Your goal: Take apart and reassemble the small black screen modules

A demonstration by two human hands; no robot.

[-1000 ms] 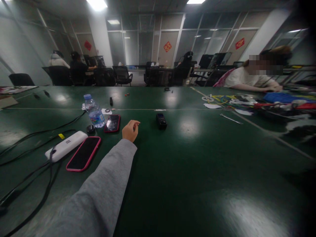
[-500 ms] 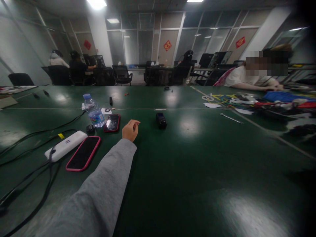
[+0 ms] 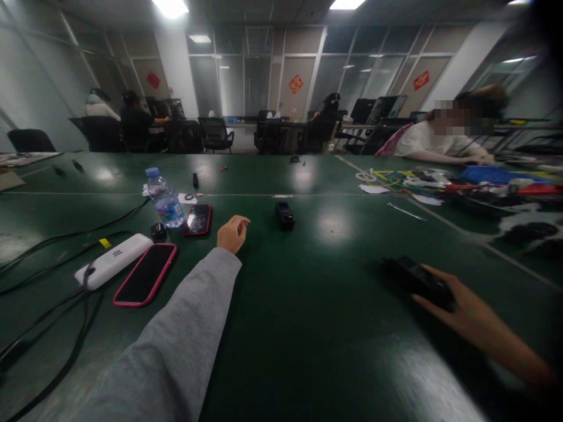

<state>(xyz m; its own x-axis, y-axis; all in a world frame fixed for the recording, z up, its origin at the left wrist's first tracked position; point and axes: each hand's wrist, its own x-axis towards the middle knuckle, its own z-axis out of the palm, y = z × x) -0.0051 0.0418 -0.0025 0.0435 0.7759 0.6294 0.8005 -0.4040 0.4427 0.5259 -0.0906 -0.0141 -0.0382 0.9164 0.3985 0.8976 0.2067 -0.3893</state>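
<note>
My left hand (image 3: 233, 233) rests on the green table (image 3: 334, 328) with its fingers curled in; nothing shows in them. To its right stands a small black box-shaped device with a screen (image 3: 285, 215). My right hand (image 3: 466, 308) holds a black handheld device (image 3: 417, 281) between thumb and fingers, low over the table at the right; motion blur hides its exact kind and whether it touches the tabletop. A phone in a red case (image 3: 197, 220) lies left of my left hand, and a larger phone in a pink case (image 3: 146, 274) lies nearer me.
A white power bank (image 3: 115, 261), black cables (image 3: 61, 346) and a water bottle (image 3: 165, 199) are at the left. A wrench (image 3: 406, 211) lies at the right, before a heap of cables and tools (image 3: 479, 181). A person (image 3: 433, 140) leans on the table's far right.
My right hand has come into view from the right with the black handheld device in it. My left hand stays in place. The view has shifted slightly.
</note>
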